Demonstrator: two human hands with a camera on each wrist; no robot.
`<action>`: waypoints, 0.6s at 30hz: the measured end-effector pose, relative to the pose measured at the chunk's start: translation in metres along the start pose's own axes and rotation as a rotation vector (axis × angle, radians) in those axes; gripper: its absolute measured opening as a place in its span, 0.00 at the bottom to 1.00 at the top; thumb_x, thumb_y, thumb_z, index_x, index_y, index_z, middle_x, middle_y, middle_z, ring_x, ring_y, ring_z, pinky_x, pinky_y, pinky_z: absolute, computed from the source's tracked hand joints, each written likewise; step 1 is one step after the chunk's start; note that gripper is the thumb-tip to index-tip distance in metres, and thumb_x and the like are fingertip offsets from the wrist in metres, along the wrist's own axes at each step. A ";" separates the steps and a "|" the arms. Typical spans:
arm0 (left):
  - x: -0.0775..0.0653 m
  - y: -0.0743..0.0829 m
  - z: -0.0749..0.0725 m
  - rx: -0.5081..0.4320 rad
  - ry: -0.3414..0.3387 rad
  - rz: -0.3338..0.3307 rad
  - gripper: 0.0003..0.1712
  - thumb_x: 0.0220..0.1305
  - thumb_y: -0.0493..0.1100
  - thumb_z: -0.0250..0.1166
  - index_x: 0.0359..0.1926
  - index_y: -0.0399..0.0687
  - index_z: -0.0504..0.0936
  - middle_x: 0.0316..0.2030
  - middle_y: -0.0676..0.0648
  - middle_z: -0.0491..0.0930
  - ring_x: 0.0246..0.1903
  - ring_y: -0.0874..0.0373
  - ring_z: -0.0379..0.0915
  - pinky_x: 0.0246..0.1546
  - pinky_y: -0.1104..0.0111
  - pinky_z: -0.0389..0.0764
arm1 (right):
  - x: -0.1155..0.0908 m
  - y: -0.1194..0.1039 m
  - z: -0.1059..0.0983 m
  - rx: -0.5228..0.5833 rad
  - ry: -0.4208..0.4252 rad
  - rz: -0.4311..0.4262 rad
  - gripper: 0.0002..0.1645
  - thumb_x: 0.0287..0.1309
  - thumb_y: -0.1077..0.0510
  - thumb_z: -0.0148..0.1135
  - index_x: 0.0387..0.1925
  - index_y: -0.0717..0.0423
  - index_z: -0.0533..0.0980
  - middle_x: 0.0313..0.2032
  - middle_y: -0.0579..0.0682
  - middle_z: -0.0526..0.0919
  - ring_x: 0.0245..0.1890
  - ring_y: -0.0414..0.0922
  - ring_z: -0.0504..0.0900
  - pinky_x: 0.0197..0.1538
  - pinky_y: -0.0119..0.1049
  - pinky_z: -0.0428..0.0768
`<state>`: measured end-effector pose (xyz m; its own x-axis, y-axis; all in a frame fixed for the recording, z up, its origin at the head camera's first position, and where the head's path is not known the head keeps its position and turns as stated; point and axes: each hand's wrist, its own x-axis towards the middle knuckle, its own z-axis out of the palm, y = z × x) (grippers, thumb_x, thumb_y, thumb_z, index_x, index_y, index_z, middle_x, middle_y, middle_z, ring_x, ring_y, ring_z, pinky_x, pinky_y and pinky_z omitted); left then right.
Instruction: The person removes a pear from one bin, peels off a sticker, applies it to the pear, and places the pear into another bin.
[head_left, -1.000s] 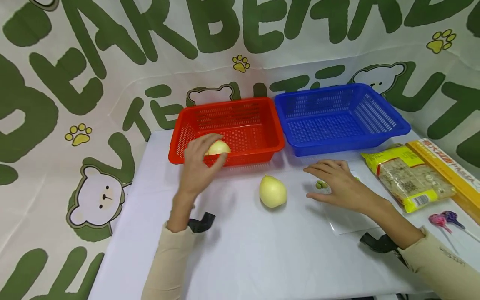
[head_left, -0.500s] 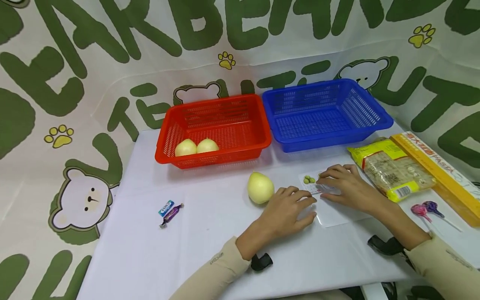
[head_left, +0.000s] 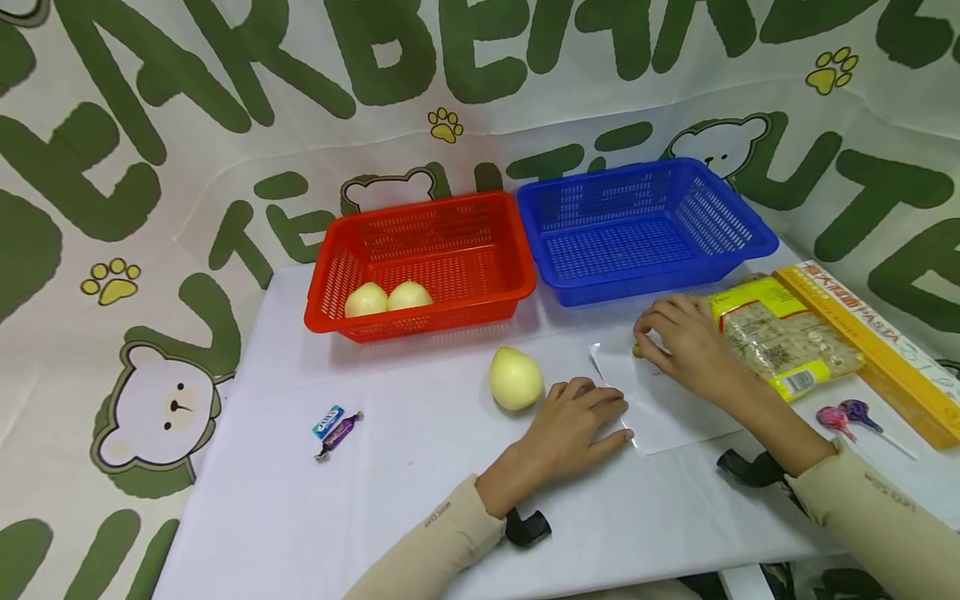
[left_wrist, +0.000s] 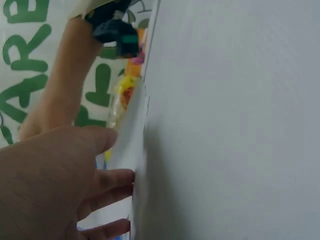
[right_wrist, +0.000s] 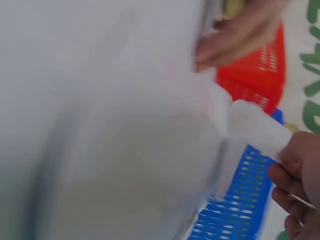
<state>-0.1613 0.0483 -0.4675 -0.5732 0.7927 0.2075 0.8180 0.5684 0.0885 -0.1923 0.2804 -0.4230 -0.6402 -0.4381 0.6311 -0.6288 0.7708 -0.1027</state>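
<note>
One white sheet (head_left: pixel 675 417) lies partly raised on the surface (head_left: pixel 420 508), right of the pale yellow fruit (head_left: pixel 516 379). Your right grip (head_left: pixel 688 346) pinches its far side; your left grip (head_left: pixel 573 421) holds nothing, fingers loosely spread by the near-left edge. The sheet could slip or crease if that pinch catches too little, and your left knuckles, just beside the fruit, might nudge it rolling. Compared with half a second earlier, your right fingertips have come together, while the left grip has barely moved.
</note>
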 end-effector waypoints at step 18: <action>-0.019 -0.021 -0.069 -1.617 0.537 -0.543 0.13 0.69 0.41 0.65 0.41 0.32 0.80 0.30 0.44 0.81 0.27 0.56 0.77 0.28 0.72 0.80 | 0.042 -0.077 -0.025 0.126 0.210 -0.306 0.19 0.74 0.51 0.54 0.38 0.60 0.84 0.39 0.54 0.85 0.46 0.56 0.78 0.46 0.51 0.66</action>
<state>-0.1643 0.0060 -0.4061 -0.9607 0.2696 0.0663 -0.0203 -0.3064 0.9517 -0.1596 0.2142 -0.3695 -0.3191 -0.5246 0.7893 -0.8342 0.5507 0.0287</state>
